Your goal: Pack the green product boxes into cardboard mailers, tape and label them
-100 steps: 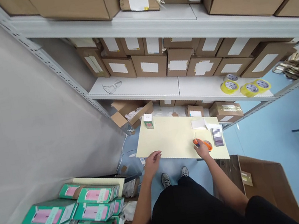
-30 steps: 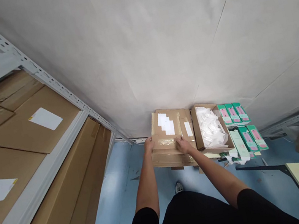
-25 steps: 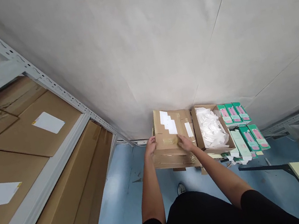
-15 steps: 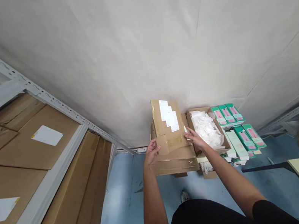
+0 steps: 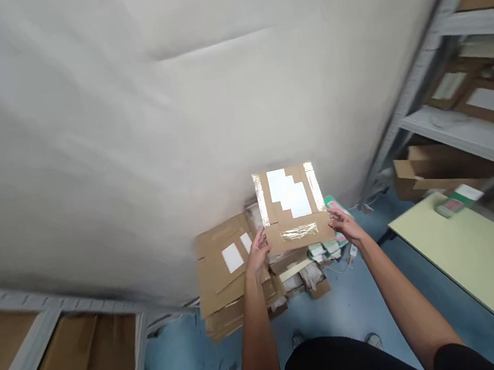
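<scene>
Between the two hands, the cardboard (image 5: 297, 222) is held up clear of the floor (image 5: 187, 361), its white labels (image 5: 290, 193) and shiny tape (image 5: 300, 232) toward the camera. Fingers of the left hand (image 5: 258, 254) pinch its left edge near the lower corner; those of the right hand (image 5: 346, 225) pinch the right edge, also low, so most of the sheet extends beyond the fingertips. Just left, a stack (image 5: 212, 271) of flattened cartons lies near the wall (image 5: 235, 117). Green boxes (image 5: 336, 202) show partly behind the sheet. Farther right, a green-and-white box (image 5: 454, 206) rests on the table (image 5: 473, 250), near an open carton (image 5: 433, 168) and a blurred shelf (image 5: 471, 129).
</scene>
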A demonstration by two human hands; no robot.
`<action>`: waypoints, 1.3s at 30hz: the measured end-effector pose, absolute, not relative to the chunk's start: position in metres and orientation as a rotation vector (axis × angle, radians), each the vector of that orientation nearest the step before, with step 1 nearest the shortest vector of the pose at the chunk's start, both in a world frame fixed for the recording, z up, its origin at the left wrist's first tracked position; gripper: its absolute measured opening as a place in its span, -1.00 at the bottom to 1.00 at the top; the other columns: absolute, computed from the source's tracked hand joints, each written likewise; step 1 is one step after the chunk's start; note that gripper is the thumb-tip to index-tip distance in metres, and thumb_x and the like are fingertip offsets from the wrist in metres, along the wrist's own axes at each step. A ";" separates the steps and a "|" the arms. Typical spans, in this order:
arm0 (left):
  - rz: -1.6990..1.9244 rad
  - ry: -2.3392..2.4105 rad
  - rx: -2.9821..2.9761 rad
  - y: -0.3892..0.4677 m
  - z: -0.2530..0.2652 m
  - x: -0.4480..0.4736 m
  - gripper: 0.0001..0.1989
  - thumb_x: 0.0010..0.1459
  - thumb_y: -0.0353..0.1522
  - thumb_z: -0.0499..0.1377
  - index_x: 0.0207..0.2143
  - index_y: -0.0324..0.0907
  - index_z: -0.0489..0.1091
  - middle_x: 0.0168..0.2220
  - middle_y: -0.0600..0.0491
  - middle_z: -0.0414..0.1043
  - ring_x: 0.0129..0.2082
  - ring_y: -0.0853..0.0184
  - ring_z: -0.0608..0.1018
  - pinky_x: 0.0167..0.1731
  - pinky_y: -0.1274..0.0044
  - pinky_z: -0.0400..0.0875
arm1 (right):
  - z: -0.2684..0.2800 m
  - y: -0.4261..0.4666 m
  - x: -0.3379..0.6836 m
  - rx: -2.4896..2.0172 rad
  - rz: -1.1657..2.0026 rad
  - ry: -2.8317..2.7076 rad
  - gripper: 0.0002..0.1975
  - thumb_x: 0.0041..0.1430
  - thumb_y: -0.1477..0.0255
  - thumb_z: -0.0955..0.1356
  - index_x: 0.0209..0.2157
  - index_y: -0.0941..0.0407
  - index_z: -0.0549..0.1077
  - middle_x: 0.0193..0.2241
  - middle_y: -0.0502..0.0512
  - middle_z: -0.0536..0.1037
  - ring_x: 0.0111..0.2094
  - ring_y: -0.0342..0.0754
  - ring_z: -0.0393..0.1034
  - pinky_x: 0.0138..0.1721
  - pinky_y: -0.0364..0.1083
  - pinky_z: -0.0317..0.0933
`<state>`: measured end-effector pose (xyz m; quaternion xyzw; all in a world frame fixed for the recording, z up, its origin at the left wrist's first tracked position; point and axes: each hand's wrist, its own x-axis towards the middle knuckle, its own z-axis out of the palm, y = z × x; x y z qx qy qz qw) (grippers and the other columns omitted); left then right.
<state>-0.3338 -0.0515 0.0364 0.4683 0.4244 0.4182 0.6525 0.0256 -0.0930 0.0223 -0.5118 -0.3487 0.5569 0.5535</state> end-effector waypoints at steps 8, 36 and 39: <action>0.602 0.761 1.265 -0.050 0.035 -0.095 -0.06 -0.05 -0.34 0.38 0.41 -0.04 0.19 0.15 -0.09 0.45 -0.16 0.33 0.59 -0.09 0.46 0.47 | 0.035 -0.241 0.226 -1.235 1.008 -0.563 -0.33 -0.17 0.30 0.55 0.08 0.02 0.53 -0.14 0.11 0.64 -0.15 0.08 0.53 -0.10 0.04 0.39; -0.227 0.441 1.496 -0.058 -0.053 0.379 -0.45 -0.04 -0.33 0.35 0.06 -0.07 0.38 -0.28 0.10 0.51 -0.32 0.32 0.58 -0.30 0.54 0.42 | -0.081 -0.415 0.446 -1.491 0.625 0.209 -0.23 -0.28 0.47 0.42 0.11 -0.06 0.46 -0.33 -0.03 0.54 -0.33 -0.01 0.49 -0.19 0.01 0.36; -0.269 0.536 1.741 -0.069 -0.067 0.406 -0.55 0.01 -0.44 0.26 0.00 -0.09 0.38 -0.28 0.08 0.53 -0.25 0.29 0.61 -0.24 0.52 0.44 | -0.119 -0.398 0.442 -1.711 0.561 0.330 -0.23 -0.31 0.45 0.42 0.10 -0.02 0.49 -0.34 -0.02 0.55 -0.27 0.07 0.53 -0.13 0.10 0.37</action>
